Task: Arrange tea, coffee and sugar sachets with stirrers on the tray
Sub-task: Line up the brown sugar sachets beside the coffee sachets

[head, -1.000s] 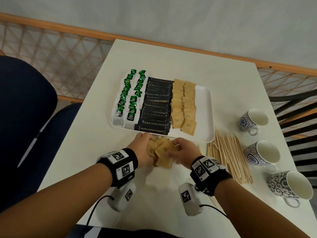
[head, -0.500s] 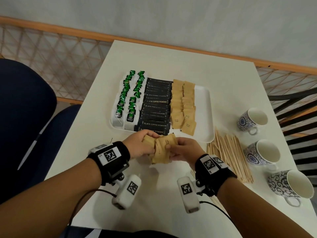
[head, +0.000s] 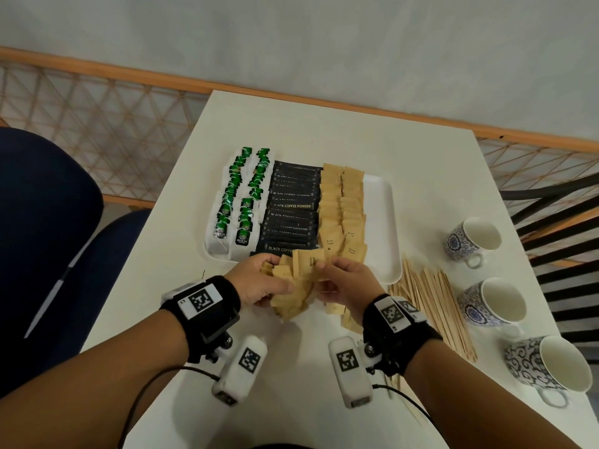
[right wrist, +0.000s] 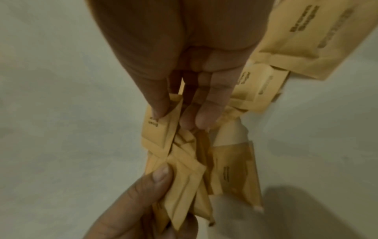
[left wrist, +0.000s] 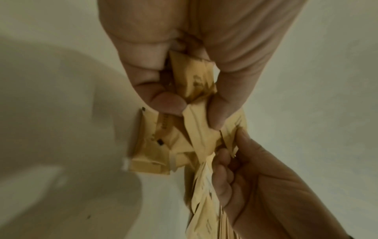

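Head view: we grip sugar sachets [head: 299, 280] between left hand [head: 259, 281] and right hand [head: 348, 281]; light, limp, slippery — pinch stack edges.

Head view evenly lit from overhead, soft shadows under the wrists, fisheye bending at the edges. Wrist views dim, greenish, motion-blurred; broad soft shadows on the surface [left wrist: 61, 113].

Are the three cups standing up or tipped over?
Standing up. All three cups sit on the table right of the tray, open mouths up, white insides showing, handles at their sides.
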The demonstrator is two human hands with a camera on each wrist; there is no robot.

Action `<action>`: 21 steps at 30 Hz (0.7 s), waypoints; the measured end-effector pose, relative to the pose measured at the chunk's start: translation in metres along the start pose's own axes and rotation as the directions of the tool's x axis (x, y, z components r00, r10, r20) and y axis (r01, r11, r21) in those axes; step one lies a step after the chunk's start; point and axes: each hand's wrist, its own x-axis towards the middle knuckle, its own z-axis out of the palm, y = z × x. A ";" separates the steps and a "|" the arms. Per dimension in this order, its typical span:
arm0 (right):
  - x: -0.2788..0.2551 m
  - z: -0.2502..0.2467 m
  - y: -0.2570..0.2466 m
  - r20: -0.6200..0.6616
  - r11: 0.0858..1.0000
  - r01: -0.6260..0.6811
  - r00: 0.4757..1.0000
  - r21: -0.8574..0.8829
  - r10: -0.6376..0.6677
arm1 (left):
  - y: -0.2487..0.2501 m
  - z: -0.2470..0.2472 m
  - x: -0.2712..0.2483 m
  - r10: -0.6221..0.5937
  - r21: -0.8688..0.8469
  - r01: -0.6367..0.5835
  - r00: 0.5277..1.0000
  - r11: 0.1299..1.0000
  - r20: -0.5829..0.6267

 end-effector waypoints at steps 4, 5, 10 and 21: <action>0.005 -0.015 -0.009 -0.080 0.989 -0.019 0.996 0.143 0.030 | 0.008 -0.004 0.005 0.000 -0.005 -0.001 1.000 1.000 -0.029; 0.006 -0.018 -0.011 -0.099 0.990 -0.014 0.995 0.143 0.028 | 0.010 -0.005 0.006 0.003 -0.005 -0.003 0.999 1.000 -0.034; 0.013 -0.023 -0.026 -0.162 0.980 0.197 0.968 0.013 -0.192 | 0.019 -0.001 0.015 -0.002 -0.032 0.003 0.999 0.999 0.038; 0.035 -0.032 -0.020 -0.030 0.974 0.082 0.995 -0.213 -0.090 | 0.037 0.026 0.033 0.111 0.249 -0.174 0.962 0.953 0.248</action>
